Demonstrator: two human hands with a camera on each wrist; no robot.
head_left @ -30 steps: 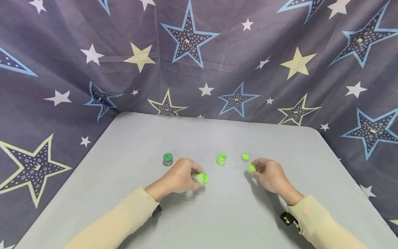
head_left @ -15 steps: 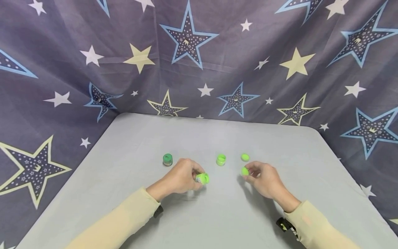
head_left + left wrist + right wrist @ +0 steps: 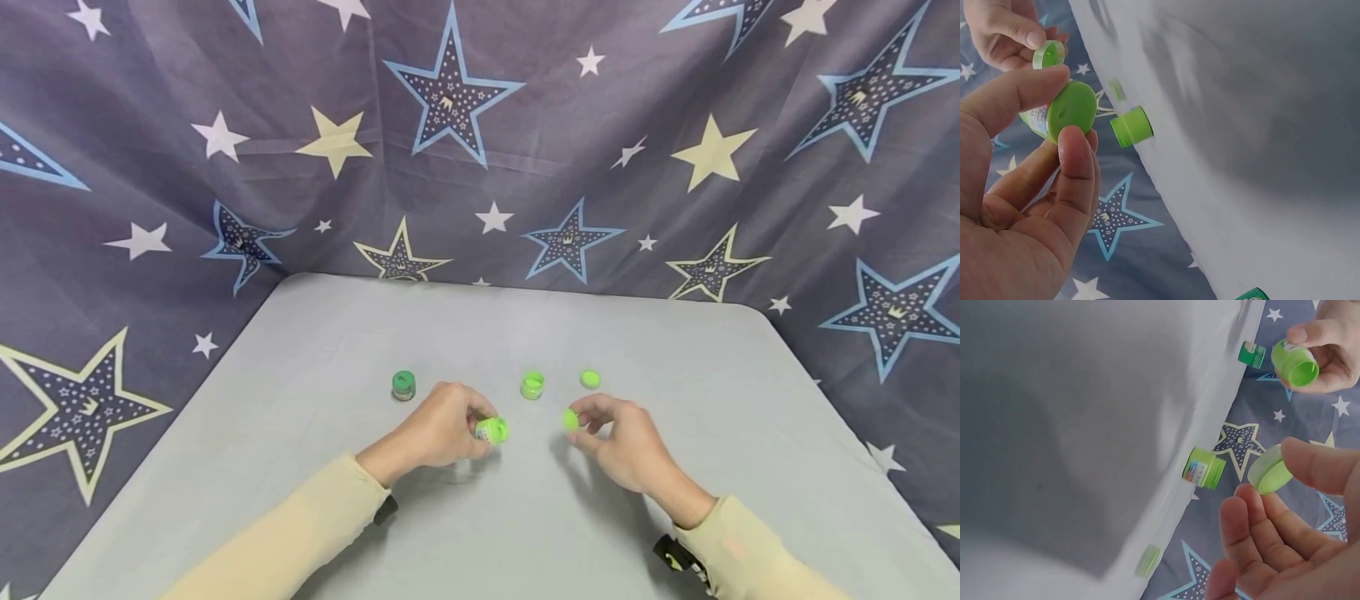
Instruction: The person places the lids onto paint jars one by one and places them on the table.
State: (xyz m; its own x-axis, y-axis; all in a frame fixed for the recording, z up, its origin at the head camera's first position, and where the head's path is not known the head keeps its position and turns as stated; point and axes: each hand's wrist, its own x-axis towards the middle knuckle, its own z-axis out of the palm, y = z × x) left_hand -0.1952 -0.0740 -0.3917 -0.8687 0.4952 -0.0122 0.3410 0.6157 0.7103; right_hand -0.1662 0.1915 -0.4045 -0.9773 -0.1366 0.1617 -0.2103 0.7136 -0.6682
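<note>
Head view shows me gripping a light green jar [image 3: 492, 431] in my left hand [image 3: 442, 423], near the middle of the surface [image 3: 480, 533], while my right hand [image 3: 626, 437] pinches a light green lid [image 3: 571, 420] by its edge, just to the right. Thumb and fingers press opposite sides of the jar, which tilts so its open mouth points right; I judge that this grip leaves the mouth uncovered. Lid and jar both hang above the surface, apart from each other, and from the left wrist the lid's hollow side seems turned toward the jar, probably the reason I hold it only by the rim. Beyond the gap between my hands an uncovered jar [image 3: 532, 387] stands upright, off the direct line between them but near enough, I think, for my fingers to brush. Another lid [image 3: 591, 379] lies flat to its right, beyond my right hand. Far left of my left hand stands a dark green jar [image 3: 403, 386], apparently capped. Behind everything hangs a star-patterned cloth [image 3: 525, 150]. My fingers partly cover the held jar's label.
</note>
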